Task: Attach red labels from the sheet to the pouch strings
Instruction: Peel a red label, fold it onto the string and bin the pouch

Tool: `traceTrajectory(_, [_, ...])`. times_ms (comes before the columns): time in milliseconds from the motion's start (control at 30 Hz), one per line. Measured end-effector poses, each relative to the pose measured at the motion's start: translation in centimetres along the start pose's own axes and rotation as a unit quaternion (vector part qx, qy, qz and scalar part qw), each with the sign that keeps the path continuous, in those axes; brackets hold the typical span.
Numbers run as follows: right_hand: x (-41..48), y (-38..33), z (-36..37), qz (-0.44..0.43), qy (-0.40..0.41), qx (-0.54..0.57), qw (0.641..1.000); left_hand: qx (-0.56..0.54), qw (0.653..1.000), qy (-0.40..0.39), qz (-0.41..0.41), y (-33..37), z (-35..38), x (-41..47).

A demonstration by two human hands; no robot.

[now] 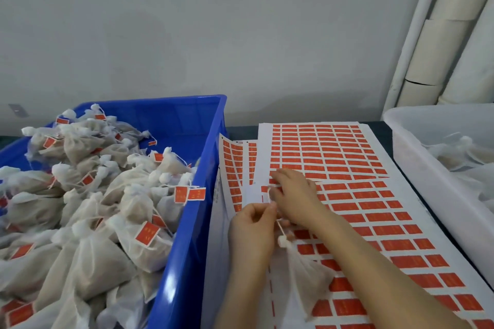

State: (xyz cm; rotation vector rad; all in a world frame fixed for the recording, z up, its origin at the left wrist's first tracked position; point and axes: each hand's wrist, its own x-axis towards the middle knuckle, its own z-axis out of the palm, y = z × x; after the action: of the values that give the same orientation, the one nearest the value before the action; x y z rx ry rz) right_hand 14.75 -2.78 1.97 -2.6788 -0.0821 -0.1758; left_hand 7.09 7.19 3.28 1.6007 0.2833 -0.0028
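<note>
— Over the sheet [403, 195], the left hand [252, 224] pinches the string [280, 227] between curled fingers; the pouch [307, 275] lies below on the labels.
— And the right hand [294, 195]?
— Its fingertips bend onto one red label [264, 189] at the sheet's edge. Whether it's lifted, I can't tell.
— It should peel cleanly, then fold squarely over the string.
</note>
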Motion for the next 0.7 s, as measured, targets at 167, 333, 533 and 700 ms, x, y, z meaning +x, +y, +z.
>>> traceTrajectory(167, [1.1, 0.0, 0.5, 0.006, 0.029, -0.025, 0.999, 0.047, 0.995, 0.075, 0.041, 0.0, -0.3, 0.7])
traceTrajectory(333, [0.4, 0.2, -1.3, -0.003, 0.009, 0.128, 0.992, 0.072, 0.984, 0.131, 0.096, 0.0, -0.4, 1.4])
traceTrajectory(533, [-1.1, -0.3, -4.2, -0.057, 0.042, 0.235, 0.969, -0.018, 0.995, 0.078, 0.062, 0.9, -0.4, 2.0])
traceTrajectory(700, [-1.3, -0.8, -5.7, -0.073, 0.104, 0.099, 0.987, -0.055, 0.994, 0.078, 0.052, 1.1, -0.5, 2.1])
